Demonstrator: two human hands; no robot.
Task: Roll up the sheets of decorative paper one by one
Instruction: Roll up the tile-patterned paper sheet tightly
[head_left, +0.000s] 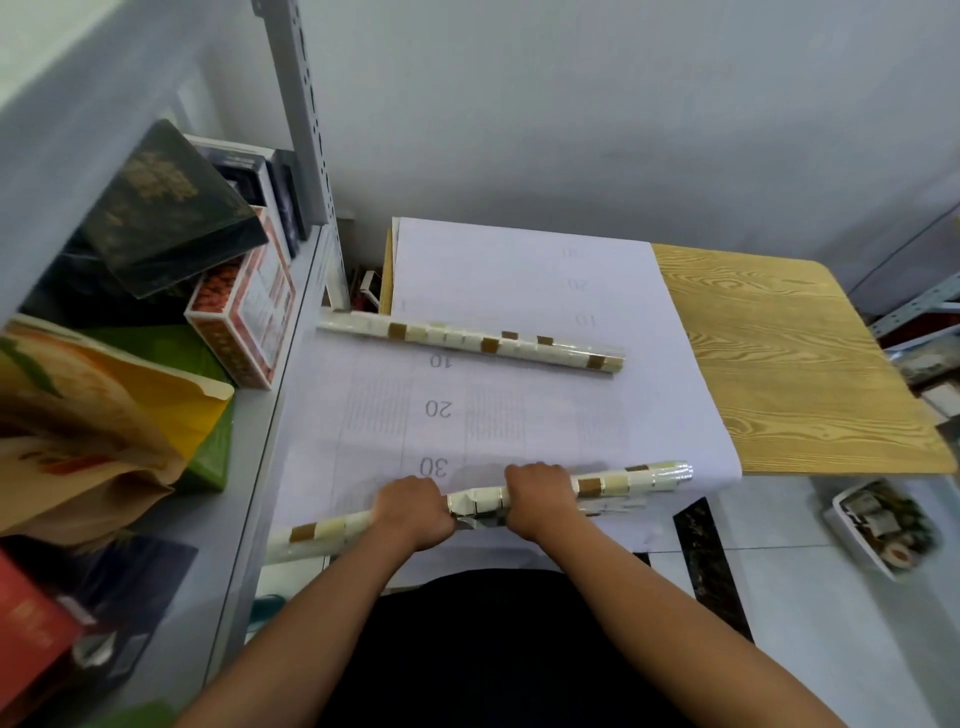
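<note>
We have one cream-and-brown mosaic-patterned paper roll (470, 345) finished mid-table; our left hand (413, 512) and right hand (540, 499) clamp the half-rolled second mosaic sheet (613, 486) at the table's near edge, flat white sheets (519, 415) remain

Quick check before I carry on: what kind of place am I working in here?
Probably a shop stockroom or packing corner. A metal shelf of boxed goods stands beside a small wood-grain table, where both hands grip a roll of decorative paper.

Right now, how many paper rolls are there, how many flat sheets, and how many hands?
Paper rolls: 2, the near roll and the far roll
Flat sheets: 1, the flat white sheet
Hands: 2, left hand, right hand, both gripping the near one
Total: 5
</note>
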